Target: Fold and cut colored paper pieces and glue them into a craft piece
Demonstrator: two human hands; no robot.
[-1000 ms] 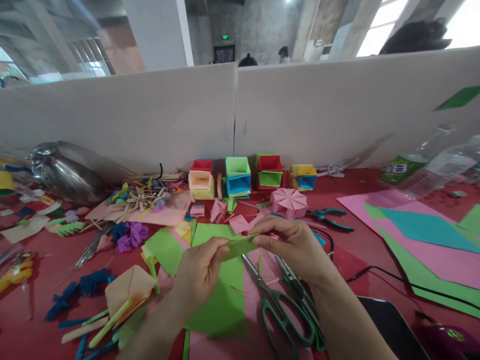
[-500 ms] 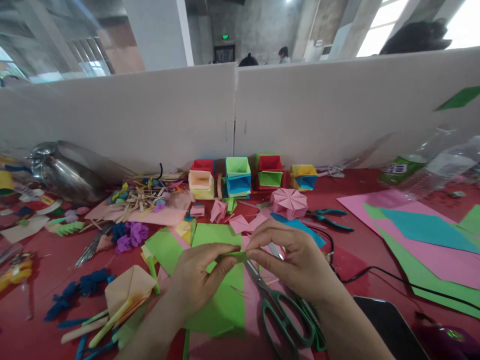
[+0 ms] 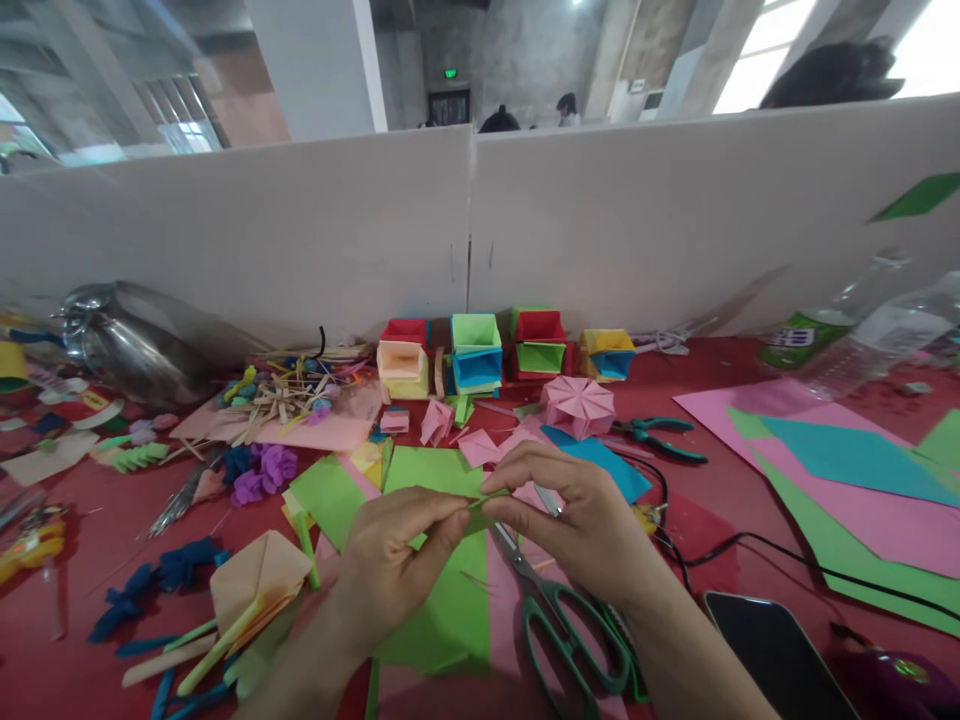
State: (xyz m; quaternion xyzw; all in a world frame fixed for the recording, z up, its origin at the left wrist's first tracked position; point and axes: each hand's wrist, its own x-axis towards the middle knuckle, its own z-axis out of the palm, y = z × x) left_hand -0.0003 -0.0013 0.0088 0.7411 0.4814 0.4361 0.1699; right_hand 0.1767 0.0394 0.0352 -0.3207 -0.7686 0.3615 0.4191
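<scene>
Between my two hands is a small folded piece of green paper (image 3: 478, 514). My left hand (image 3: 401, 545) pinches its left end between thumb and fingers. At the right end, the thumb and fingertips of my right hand (image 3: 566, 505) are closed on the same piece. My fingers hide most of it. Beneath lie green paper sheets (image 3: 442, 610) over pink paper (image 3: 506, 640). Scissors with green handles (image 3: 559, 620) rest below my right hand, blades pointing up and left. Beyond my hands are a pink folded paper piece (image 3: 480, 447) and a round pink pleated paper shape (image 3: 577, 407).
Colourful folded paper boxes (image 3: 476, 355) line the white partition (image 3: 300, 230). Pliers (image 3: 664, 435), a black cable (image 3: 739, 540) and a phone (image 3: 776, 650) lie right, near paper sheets (image 3: 870, 480) and plastic bottles (image 3: 855, 330). A metal jug (image 3: 139, 345) and craft scraps (image 3: 281, 395) occupy the left.
My left thumb and fingers have shifted slightly along the green paper, and my right hand has moved a little left. Both hands keep hold of it.
</scene>
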